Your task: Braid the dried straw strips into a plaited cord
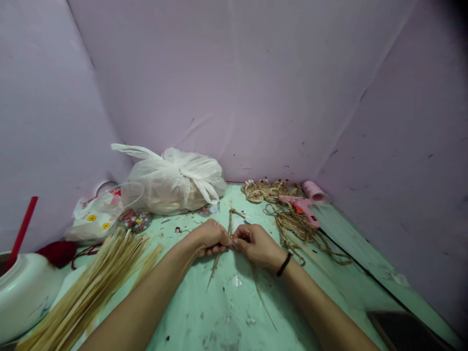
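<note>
Both of my hands meet over the middle of the green tabletop (204,312). My left hand (214,238) is closed, its thumb and forefinger pinching a thin braided straw cord (230,222). From the right, my right hand (256,243) pinches the same cord close to the left fingertips; a dark band circles that wrist. The cord's finished end runs away from me and bends to the right. Loose strands trail towards me, one below my left hand and a longer straw strand (261,292) below my right. The exact grip point is partly hidden by the fingers.
At left lie a bundle of dry straw (91,282), a white pot (29,292) and a bag of beads (135,220). A tied white plastic bag (175,183) stands behind. To the right are braided cord (300,226), a pink glue gun (302,207) with black cable, and pink thread (314,191).
</note>
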Tool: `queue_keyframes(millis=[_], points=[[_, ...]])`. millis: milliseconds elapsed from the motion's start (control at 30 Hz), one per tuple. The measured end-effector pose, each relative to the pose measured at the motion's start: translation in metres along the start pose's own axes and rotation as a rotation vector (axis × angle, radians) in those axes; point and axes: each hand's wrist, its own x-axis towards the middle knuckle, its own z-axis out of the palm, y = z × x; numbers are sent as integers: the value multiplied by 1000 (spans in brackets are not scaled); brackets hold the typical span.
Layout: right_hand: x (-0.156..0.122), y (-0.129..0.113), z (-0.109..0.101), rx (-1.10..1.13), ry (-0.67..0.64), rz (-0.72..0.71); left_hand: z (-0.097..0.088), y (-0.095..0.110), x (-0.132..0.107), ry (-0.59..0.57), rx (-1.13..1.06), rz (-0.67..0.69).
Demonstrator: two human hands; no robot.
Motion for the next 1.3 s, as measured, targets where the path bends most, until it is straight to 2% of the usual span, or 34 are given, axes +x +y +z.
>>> queue_keyframes(millis=[67,167,300,433,633,700,833,933,1000,1033,1100,1167,1300], points=[[-2,-8,-3,-119,55,57,2,2,-1,33,15,-21],[-5,-20,-5,-237,126,223,8,8,-6,88,27,-56],[-8,-30,-3,-224,74,316,13,12,-9,101,8,-89],[-10,-38,0,-211,80,309,9,9,-6,41,-45,-146],[-12,-46,-4,-217,48,277,0,6,-6,-86,-153,-35],[-12,-47,-5,-230,35,272,-1,4,-5,-94,-171,-9],[-13,-47,-6,-219,-20,224,0,0,0,-40,-129,9],[-15,-44,-13,-126,-152,232,1,-3,3,-22,-122,22],[-15,-41,-22,-43,-209,294,0,-4,3,-37,-125,35],[-15,-40,-27,0,-182,341,-1,-5,4,-50,-125,40],[-13,-38,-32,101,-49,459,-3,-6,4,-69,-124,49],[-11,-39,-32,261,46,570,-5,-7,4,-79,-117,54],[-8,-41,-16,625,-65,615,-7,-9,5,-84,-77,36]])
